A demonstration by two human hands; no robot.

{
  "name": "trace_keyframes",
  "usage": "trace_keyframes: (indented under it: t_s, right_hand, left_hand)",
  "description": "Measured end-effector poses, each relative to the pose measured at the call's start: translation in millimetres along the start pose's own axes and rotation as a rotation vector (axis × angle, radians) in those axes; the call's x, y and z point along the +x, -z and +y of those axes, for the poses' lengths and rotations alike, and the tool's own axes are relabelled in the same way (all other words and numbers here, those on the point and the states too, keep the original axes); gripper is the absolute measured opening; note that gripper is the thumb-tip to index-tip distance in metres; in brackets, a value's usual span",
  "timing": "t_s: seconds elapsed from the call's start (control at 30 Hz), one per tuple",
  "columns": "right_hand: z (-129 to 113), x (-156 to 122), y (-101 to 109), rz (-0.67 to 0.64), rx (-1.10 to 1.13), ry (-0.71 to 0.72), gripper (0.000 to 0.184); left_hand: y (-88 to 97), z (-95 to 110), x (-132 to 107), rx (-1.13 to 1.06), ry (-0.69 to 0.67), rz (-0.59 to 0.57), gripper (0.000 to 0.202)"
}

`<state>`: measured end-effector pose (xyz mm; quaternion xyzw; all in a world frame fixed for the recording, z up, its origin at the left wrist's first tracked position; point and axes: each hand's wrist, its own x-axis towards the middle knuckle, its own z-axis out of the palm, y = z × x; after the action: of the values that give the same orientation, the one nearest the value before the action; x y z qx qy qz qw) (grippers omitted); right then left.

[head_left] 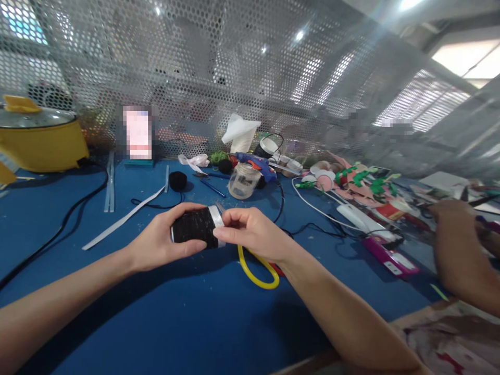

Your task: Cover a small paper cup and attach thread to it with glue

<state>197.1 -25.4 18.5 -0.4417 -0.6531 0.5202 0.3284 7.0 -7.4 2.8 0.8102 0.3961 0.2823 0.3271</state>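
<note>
My left hand [162, 237] is wrapped round a small cylinder covered in black yarn [193, 227], thumb in front and fingers behind. A white ribbon [216, 221] circles the cylinder's right end. At that end my right hand [250, 232] pinches the ribbon between thumb and forefinger; its other fingers are curled in. Just below my right hand lies a yellow loop [258, 284], like a scissors handle, with a bit of red beside it. A loose white strip [125, 219] and a ball of black yarn [178, 180] rest on the blue table beyond my left hand.
Behind stand a clear plastic jar [242, 185] with a blue glue gun [255, 162] across it, a phone [138, 133] and a yellow pot [42, 140]. Cables and a purple power strip [390, 258] lie right, near another person's arm [455, 245]. A perforated metal screen [187, 62] backs the table.
</note>
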Motion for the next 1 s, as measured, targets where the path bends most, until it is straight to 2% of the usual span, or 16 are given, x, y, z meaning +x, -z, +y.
trace_keyframes:
  t_s: [0.53, 1.0]
  right_hand:
    - [0.2, -0.2, 4.4, -0.067, 0.018, -0.015, 0.011]
    - [-0.7, -0.7, 4.1, -0.034, -0.033, -0.027, 0.008]
  left_hand:
    - [2.0, -0.6, -1.0, 0.076, -0.046, 0.019, 0.052]
    - [1.6, 0.1, -0.7, 0.084, -0.044, 0.024, 0.051]
